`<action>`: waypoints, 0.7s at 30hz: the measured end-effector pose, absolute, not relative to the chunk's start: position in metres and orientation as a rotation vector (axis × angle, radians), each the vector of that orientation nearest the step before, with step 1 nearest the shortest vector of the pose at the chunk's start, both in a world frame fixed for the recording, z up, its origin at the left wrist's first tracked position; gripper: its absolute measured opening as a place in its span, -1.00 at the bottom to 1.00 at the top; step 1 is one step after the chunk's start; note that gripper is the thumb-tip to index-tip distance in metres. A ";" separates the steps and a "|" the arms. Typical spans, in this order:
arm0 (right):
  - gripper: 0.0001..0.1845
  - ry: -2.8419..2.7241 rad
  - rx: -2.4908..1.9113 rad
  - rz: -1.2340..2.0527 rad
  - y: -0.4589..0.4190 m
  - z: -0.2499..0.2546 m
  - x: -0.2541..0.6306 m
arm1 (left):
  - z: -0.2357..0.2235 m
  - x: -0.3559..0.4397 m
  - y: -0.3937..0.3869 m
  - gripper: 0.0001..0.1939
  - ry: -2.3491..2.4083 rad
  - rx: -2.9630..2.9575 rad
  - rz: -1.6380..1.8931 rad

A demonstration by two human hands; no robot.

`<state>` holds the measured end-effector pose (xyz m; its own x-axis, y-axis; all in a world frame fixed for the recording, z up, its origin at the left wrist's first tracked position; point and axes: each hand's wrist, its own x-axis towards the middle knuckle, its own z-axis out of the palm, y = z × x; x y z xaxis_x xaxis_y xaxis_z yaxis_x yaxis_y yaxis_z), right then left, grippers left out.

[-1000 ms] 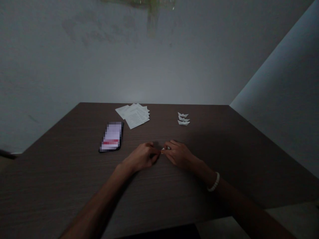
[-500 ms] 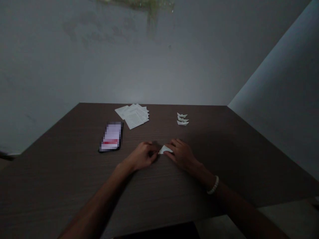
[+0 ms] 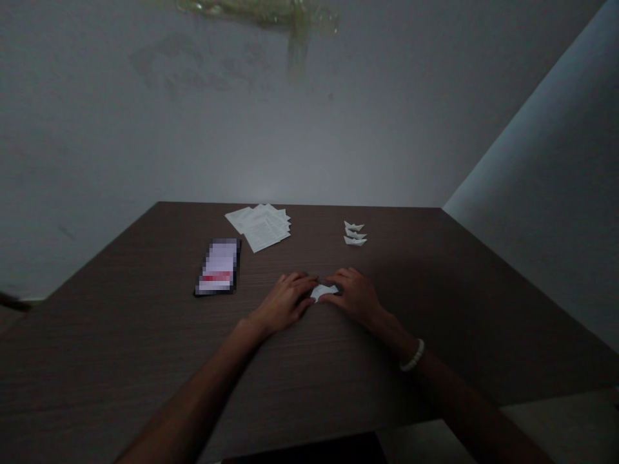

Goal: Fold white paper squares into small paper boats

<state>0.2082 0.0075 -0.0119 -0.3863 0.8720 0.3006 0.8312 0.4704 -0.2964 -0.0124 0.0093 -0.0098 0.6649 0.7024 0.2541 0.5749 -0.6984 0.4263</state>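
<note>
A small folded piece of white paper (image 3: pixel 322 292) lies on the table between my hands. My left hand (image 3: pixel 287 301) holds its left tip with the fingertips. My right hand (image 3: pixel 351 296) has its fingers on the paper's right side, covering part of it. Both hands rest low over the dark wood-grain table (image 3: pixel 338 380). Beyond them stand several small white paper boats (image 3: pixel 355 233), grouped close together. A white beaded bracelet (image 3: pixel 412 356) circles my right wrist.
A loose stack of printed white paper sheets (image 3: pixel 264 228) lies at the far side of the table. A smartphone (image 3: pixel 217 266) with a pixelated screen lies to the left of my hands. Plain walls meet behind the table.
The folded paper has flattened and shifted slightly left, and more of it now sits between both hands. My left hand has moved right, closer to it, and the fingers of both hands now meet it.
</note>
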 end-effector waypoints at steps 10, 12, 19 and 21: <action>-0.80 -2.289 -1.301 0.247 0.008 -0.016 0.219 | -0.006 -0.008 0.005 -0.63 0.981 2.504 0.632; -0.82 -2.299 -1.283 0.267 0.009 -0.016 0.217 | -0.006 -0.007 0.004 -0.62 0.974 2.497 0.644; -0.83 -2.360 -1.277 0.329 0.017 -0.010 0.213 | -0.005 -0.005 0.002 -0.60 0.959 2.487 0.648; -0.84 -2.361 -1.281 0.343 0.018 -0.007 0.211 | -0.006 -0.005 0.002 -0.60 0.953 2.486 0.655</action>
